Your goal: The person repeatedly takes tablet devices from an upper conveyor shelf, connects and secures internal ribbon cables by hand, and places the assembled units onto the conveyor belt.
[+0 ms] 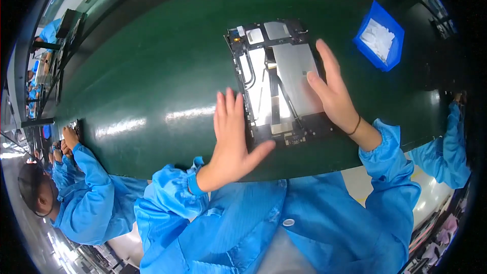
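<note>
An opened tablet-like device [299, 71] lies on the green tabletop in front of me, its inner side up. It shows silvery plates, black flat cables and small circuit parts along its dark edges. My left hand [231, 144] is at its lower left corner, fingers stretched out and thumb reaching over the near edge. On the other side, my right hand [336, 96] is spread along the right edge, with the thumb over the silvery plate. Whether either palm presses on the device, I cannot tell. Neither hand is closed around anything.
A blue bin [398, 45] holding white pieces stands at the back right of the green table [152, 71]. To the left sits a person in blue workwear [91, 198], hands at the table's left end. Another blue sleeve [441, 157] shows at the right.
</note>
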Demonstrator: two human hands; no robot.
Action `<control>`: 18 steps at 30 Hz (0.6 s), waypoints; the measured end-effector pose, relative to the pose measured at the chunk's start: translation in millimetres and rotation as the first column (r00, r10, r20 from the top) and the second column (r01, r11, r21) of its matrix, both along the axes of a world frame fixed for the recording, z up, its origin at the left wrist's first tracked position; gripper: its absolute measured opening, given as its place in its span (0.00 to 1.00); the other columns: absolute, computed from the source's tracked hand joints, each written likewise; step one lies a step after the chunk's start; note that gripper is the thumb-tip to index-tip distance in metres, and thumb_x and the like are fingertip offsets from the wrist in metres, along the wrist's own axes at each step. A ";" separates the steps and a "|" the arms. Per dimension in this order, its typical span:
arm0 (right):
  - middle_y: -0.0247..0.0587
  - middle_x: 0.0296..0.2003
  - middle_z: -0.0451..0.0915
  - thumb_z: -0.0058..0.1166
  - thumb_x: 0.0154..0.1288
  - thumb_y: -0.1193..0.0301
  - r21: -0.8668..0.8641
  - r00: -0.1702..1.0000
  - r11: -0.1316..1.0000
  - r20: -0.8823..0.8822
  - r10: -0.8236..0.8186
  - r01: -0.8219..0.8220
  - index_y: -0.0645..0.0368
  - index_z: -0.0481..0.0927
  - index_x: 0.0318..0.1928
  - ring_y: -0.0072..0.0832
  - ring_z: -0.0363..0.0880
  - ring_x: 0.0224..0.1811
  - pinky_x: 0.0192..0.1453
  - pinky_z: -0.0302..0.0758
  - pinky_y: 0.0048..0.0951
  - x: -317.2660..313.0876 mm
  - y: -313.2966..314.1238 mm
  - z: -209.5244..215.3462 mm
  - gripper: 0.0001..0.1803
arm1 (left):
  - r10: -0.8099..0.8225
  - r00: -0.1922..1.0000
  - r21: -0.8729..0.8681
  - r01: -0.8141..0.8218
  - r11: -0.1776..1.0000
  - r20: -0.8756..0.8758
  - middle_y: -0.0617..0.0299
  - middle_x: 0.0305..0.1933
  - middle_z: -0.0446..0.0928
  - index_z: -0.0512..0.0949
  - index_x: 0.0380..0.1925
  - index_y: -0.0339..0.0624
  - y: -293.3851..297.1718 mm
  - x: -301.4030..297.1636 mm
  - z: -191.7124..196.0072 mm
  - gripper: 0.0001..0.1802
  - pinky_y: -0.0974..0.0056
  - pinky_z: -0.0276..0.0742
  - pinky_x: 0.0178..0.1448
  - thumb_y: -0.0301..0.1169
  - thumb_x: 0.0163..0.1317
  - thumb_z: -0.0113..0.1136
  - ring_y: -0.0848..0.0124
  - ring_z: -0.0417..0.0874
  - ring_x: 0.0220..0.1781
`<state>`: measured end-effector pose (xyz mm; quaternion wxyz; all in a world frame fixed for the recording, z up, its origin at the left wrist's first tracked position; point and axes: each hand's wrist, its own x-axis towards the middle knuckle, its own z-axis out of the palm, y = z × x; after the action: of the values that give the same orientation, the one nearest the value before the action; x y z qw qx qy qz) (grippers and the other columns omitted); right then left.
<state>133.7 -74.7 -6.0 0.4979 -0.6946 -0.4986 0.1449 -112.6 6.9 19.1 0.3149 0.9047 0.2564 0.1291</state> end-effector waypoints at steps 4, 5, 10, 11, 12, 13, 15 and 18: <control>0.41 0.63 0.69 0.57 0.55 0.73 -0.013 0.893 0.997 0.444 0.077 -0.079 0.51 0.82 0.42 0.46 0.55 0.72 0.73 0.48 0.47 0.7 -1.5 40.4 0.12 | 0.036 0.994 0.146 -0.051 0.988 0.106 0.35 0.73 0.50 0.67 0.59 0.39 31.5 36.1 -1.8 0.35 0.39 0.40 0.74 0.41 0.54 0.68 0.36 0.43 0.76; 0.41 0.63 0.69 0.57 0.55 0.73 -0.018 0.897 0.997 0.435 0.077 -0.077 0.51 0.82 0.42 0.46 0.55 0.72 0.73 0.48 0.47 -2.7 -4.0 43.6 0.12 | 0.025 0.990 0.164 -0.048 0.985 0.140 0.38 0.72 0.55 0.74 0.52 0.41 36.6 42.9 -4.5 0.26 0.40 0.43 0.73 0.38 0.54 0.68 0.36 0.47 0.75; 0.40 0.61 0.71 0.60 0.53 0.68 -0.176 0.760 0.926 0.532 0.375 -0.334 0.52 0.81 0.30 0.45 0.57 0.71 0.72 0.47 0.53 -20.3 -15.9 40.9 0.05 | -0.062 0.898 0.143 -0.001 0.990 0.435 0.52 0.64 0.70 0.81 0.31 0.46 50.2 52.0 -12.3 0.12 0.45 0.51 0.71 0.25 0.44 0.70 0.41 0.56 0.72; 0.40 0.61 0.71 0.60 0.53 0.68 -0.178 0.769 0.929 0.524 0.368 -0.323 0.52 0.81 0.30 0.45 0.57 0.71 0.72 0.47 0.53 -17.7 -15.8 41.6 0.05 | -0.099 0.888 0.199 0.008 0.980 0.448 0.53 0.63 0.71 0.81 0.30 0.48 50.2 47.8 -13.3 0.12 0.45 0.52 0.71 0.25 0.42 0.69 0.43 0.57 0.72; 0.39 0.61 0.72 0.61 0.50 0.68 -0.190 0.761 0.952 0.571 0.306 -0.240 0.51 0.81 0.31 0.47 0.57 0.70 0.71 0.47 0.54 -15.6 -14.0 45.0 0.06 | -0.124 0.887 0.261 0.004 0.965 0.445 0.55 0.61 0.73 0.83 0.28 0.50 46.9 43.3 -6.1 0.13 0.46 0.54 0.70 0.24 0.38 0.68 0.45 0.59 0.70; 0.38 0.61 0.72 0.63 0.48 0.69 -0.198 0.746 0.968 0.618 0.247 -0.157 0.51 0.82 0.32 0.49 0.57 0.70 0.71 0.47 0.54 -13.4 -11.9 46.9 0.08 | -0.157 0.881 0.367 -0.021 0.930 0.447 0.60 0.55 0.77 0.84 0.26 0.56 45.1 38.8 -10.0 0.11 0.48 0.57 0.68 0.27 0.39 0.69 0.51 0.64 0.65; 0.38 0.61 0.72 0.62 0.48 0.68 -0.190 0.743 0.973 0.631 0.221 -0.128 0.50 0.83 0.34 0.49 0.56 0.70 0.72 0.46 0.53 -11.6 -9.1 46.4 0.09 | -0.307 0.848 0.561 0.013 0.828 0.433 0.68 0.48 0.81 0.84 0.27 0.63 42.2 32.1 -9.0 0.13 0.51 0.59 0.65 0.30 0.39 0.71 0.59 0.69 0.58; 0.38 0.57 0.75 0.62 0.50 0.70 -0.130 0.842 0.937 0.412 0.348 -0.323 0.49 0.84 0.38 0.47 0.59 0.69 0.73 0.44 0.50 -15.2 -6.6 43.8 0.12 | -0.405 0.801 0.657 0.019 0.754 0.441 0.75 0.40 0.81 0.82 0.27 0.67 37.1 33.3 -17.2 0.10 0.55 0.60 0.63 0.35 0.45 0.72 0.69 0.73 0.50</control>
<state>118.5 -81.3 37.8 0.3235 -0.6248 -0.7052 0.0875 -79.3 44.0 1.9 0.0720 0.9016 -0.0144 0.4264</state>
